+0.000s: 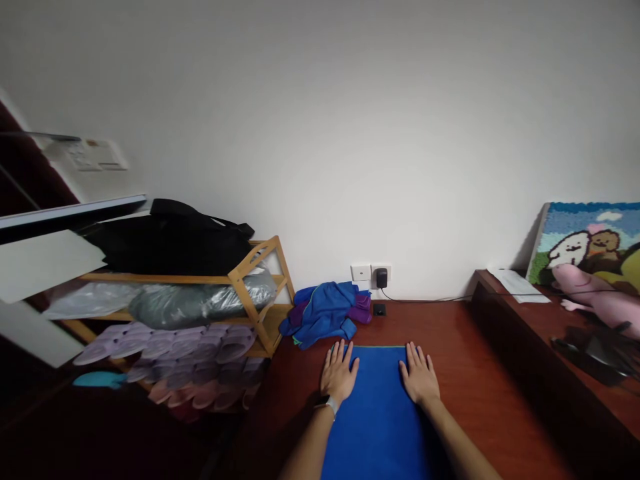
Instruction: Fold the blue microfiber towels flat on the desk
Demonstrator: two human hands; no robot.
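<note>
Risk: blue cloth [377, 420] could ruck or skew if left hand [340, 377] and right hand [421, 381] press unevenly; likely cause, palm friction over a smooth worktop [475, 367]. Cloth pile [325, 312] at its 11 o'clock could foul the left one if it slides far.

Cloth lies flat, 5 o'clock in view. Hands at its 10 and 2, palms down, spread, grasping nothing, pointing to 12. Forearms [457, 433] enter from 7 and 5.
</note>
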